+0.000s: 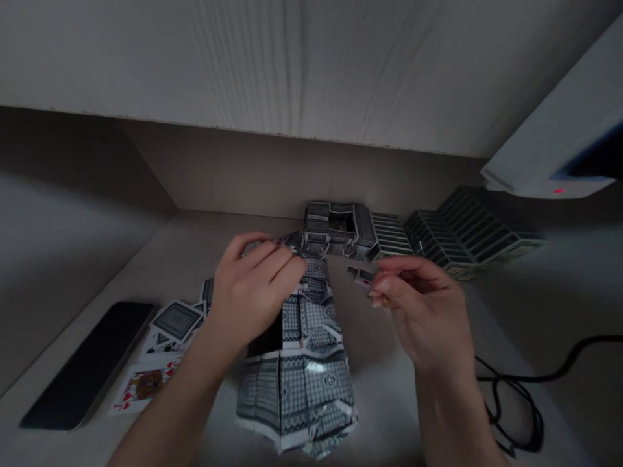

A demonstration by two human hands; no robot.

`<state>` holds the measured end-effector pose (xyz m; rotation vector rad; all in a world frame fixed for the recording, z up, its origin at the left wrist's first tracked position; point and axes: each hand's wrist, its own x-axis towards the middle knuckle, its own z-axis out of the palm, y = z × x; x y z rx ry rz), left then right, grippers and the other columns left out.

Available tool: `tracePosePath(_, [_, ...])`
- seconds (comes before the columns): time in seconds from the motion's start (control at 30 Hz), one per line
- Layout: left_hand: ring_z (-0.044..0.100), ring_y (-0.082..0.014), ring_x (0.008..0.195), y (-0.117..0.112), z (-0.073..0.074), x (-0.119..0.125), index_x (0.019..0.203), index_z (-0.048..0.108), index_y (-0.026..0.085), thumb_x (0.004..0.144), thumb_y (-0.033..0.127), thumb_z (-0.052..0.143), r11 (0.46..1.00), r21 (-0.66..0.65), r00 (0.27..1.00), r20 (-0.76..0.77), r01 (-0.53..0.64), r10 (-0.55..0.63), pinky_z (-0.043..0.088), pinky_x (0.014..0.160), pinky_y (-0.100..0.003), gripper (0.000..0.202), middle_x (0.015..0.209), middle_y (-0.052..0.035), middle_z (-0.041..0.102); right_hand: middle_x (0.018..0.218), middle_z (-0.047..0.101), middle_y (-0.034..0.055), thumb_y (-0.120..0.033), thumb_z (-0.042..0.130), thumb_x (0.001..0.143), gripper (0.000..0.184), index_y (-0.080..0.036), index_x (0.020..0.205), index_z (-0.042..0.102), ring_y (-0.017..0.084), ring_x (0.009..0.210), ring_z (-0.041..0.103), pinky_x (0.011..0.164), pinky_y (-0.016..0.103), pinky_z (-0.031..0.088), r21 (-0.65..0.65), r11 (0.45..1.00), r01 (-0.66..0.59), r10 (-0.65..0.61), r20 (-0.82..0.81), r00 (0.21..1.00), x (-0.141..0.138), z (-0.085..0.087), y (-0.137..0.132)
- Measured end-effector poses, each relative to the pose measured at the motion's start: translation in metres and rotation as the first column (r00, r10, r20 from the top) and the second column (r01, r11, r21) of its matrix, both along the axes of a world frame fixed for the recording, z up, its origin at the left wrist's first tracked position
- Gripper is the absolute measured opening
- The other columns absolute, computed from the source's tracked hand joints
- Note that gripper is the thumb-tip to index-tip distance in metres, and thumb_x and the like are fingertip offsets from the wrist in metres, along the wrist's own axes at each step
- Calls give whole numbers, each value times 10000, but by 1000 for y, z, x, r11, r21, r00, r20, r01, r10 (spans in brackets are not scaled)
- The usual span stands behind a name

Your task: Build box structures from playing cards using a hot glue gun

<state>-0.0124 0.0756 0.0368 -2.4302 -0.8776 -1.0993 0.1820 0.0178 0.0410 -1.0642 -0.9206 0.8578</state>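
A long model built from folded playing cards (318, 383), with dark patterned backs outward and an opening in its top, stands in front of me. My left hand (257, 288) is curled over its far left part, fingers closed at its edge; the fingertips are partly hidden. To the right of the model, my right hand (423, 301) pinches between thumb and fingers. A small strip of playing card (363, 277) sticks out to the left of that pinch, apart from the model.
A second card model (316, 227) stands at the back wall, beside rows of folded cards (462, 233). On the left lie a black phone (87, 370) and loose playing cards (178, 321). A black cable (525, 379) coils on the right. A white shelf board (302, 78) overhangs the back.
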Motion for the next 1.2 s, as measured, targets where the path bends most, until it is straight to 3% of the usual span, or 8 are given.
tracePosePath(0.17, [620,-230,694,4,-1,-2,677,547,222,762,-1,454,970,-145,931,-338,-193,135,478,829,-460,256,703,-26,649,700,743,-16,-166,779,659,176,-237,815,738,141,604,708,601,271,621,-31,1000,-2,3,26,1000,-4,0,-1])
tracePosePath(0.37, [634,-269,773,0,-8,8,752,584,200,705,-21,451,923,-192,867,-448,-333,219,482,615,-385,261,773,-79,661,851,765,19,-177,697,763,171,-231,921,730,179,776,733,752,363,628,-19,996,-90,91,50,995,-5,-2,1])
tracePosePath(0.6, [629,-289,830,-7,-11,21,800,589,184,689,-8,464,903,-247,871,-441,-351,218,490,619,-388,254,846,-106,651,609,720,-24,-164,756,672,142,-212,803,729,130,489,672,496,229,582,-98,990,-103,118,169,978,-12,5,-5])
tracePosePath(0.67, [623,-298,848,-9,-9,23,829,578,177,713,19,469,883,-288,867,-447,-370,218,492,625,-393,225,891,-113,637,559,692,-45,-152,727,695,102,-226,766,726,114,464,648,450,195,535,-168,962,-217,257,277,926,-16,3,-8])
tracePosePath(0.77, [606,-309,872,-11,-6,24,881,547,171,744,105,505,854,-359,872,-449,-377,196,496,651,-412,158,976,-132,603,671,726,-36,-102,588,789,218,-258,844,730,120,586,685,529,206,531,-261,891,-371,453,502,736,-23,-3,-11])
tracePosePath(0.87, [588,-287,917,-10,-7,22,945,504,179,737,150,545,837,-420,887,-435,-350,153,498,707,-395,213,1043,-115,562,777,742,-11,-51,545,792,281,-249,879,725,137,692,697,621,233,524,-256,894,-368,434,700,567,-31,-9,-11])
tracePosePath(1.03, [589,-249,943,0,-20,14,1026,471,177,768,143,552,779,-551,934,-337,-301,122,494,747,-360,273,1109,-107,520,910,745,37,-47,575,784,262,-222,930,705,187,821,699,695,280,513,-300,899,-318,418,804,424,-36,-20,-6])
tracePosePath(1.2, [604,-231,939,18,-23,-2,1027,536,186,796,226,572,700,-687,972,-233,-195,41,479,767,-334,238,1111,-82,567,882,747,30,-77,528,839,239,-219,828,721,175,801,689,714,273,483,-269,930,-252,356,830,429,-31,-27,3])
